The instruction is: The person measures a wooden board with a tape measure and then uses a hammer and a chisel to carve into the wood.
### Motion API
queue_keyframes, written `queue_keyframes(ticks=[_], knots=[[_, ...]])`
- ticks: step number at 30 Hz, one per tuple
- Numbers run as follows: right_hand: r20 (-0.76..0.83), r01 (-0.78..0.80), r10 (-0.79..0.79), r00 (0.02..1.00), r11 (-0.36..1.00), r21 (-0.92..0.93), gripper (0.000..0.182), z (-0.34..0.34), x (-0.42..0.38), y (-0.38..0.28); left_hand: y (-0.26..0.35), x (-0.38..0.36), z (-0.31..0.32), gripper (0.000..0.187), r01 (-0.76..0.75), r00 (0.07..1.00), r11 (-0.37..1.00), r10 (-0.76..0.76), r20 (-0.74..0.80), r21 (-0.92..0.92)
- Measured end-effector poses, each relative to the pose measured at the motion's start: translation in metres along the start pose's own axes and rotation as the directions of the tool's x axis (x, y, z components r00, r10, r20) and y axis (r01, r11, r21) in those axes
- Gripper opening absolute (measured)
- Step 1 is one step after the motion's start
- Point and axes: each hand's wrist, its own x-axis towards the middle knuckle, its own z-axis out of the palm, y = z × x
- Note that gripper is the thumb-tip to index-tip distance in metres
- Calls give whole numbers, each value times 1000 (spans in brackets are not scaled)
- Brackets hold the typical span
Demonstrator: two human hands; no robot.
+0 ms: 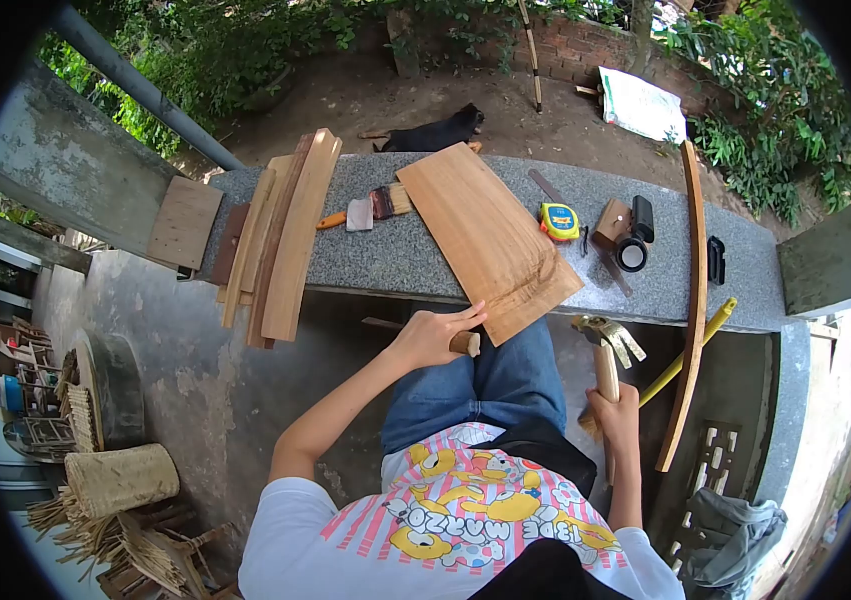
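Note:
My right hand (613,412) is closed around the wooden handle of a claw hammer (606,362), its metal head up near the front edge of the stone bench. In my left hand (433,338) is a short wooden piece with a rounded end (465,343); the rest of it is hidden by the hand. The left fingertips reach the near-left edge of a wide wooden board (485,235). That board lies slanted on the bench, its near end sticking out over my lap. Dark curved grain marks its near-right part.
On the granite bench (345,260) lie several wood strips (295,240), a paintbrush (385,203), a tape measure (559,221), a loupe-like black item (632,253) and a long curved strip (693,300). A yellow pole (690,350) leans at right. Beyond lies a black dog (435,132).

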Motion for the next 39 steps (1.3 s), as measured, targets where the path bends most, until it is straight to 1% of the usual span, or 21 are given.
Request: queue_keyframes(ticks=[5,7,8,10,11,12,13,15,16,17,19,20,21,23,25,28,29,31,32,34,39], knots=[[10,4,-3,1000,999,-39,25,3,7,9,18,6,7,59,-9,1000,997,7,-16,-77],[31,11,-10,999,998,-56,26,5,14,8,17,7,5,53,-29,995,966,4,-99,-256],[38,17,-14,999,998,-60,26,5,17,6,17,7,3,46,7,965,945,-92,-247,-328],[40,77,-74,996,993,-89,27,9,23,2,3,6,-14,48,184,830,865,-392,-397,-467],[49,81,-77,996,993,-91,27,10,25,-2,-12,6,-29,49,312,758,812,-526,-385,-493],[68,75,-69,995,993,-94,26,11,27,-6,-14,7,-61,47,482,654,667,-705,-273,-569],[88,70,-62,994,993,-98,26,12,27,-8,-45,2,-72,46,500,651,681,-703,-287,-535],[114,88,-78,990,992,-87,25,16,31,-6,-86,-2,-105,47,669,579,603,-789,-204,-435],[127,101,-91,988,992,-70,25,19,32,-5,-136,-5,-95,52,593,668,763,-645,-370,-259],[138,107,-97,986,992,-68,25,21,31,-6,-149,-2,-101,52,600,660,758,-650,-376,-257],[168,47,-42,985,999,-24,24,23,27,-13,-171,1,-110,60,625,730,780,-599,-330,-35],[173,51,-47,984,998,-21,24,23,25,-14,-183,3,-108,66,682,696,727,-678,-236,-80],[176,29,-26,984,999,-13,25,23,23,-15,-189,3,-99,66,682,695,728,-677,-241,-77],[174,0,0,985,1000,0,26,22,21,-14,-196,8,-82,63,631,730,742,-469,-497,226],[156,-50,51,986,999,-11,28,18,20,-11,-193,12,-87,64,650,723,728,-505,-471,217],[150,-108,101,984,993,39,29,13,18,-12,-194,16,-92,58,822,538,565,-729,-423,71],[147,-107,100,984,994,38,29,12,18,-11,-194,18,-91,58,821,538,567,-729,-423,69],[139,-155,139,980,982,106,30,12,18,-6,-196,19,-86,54,892,396,452,-773,-496,7],[138,-156,141,980,982,107,30,12,18,-6,-200,20,-87,54,891,398,454,-772,-495,8],[146,-150,134,980,984,99,30,12,18,-7,-209,24,-88,52,919,305,390,-794,-525,-55],[142,-122,114,983,992,45,28,14,20,-4,-142,53,-101,56,890,368,455,-669,-646,35]])
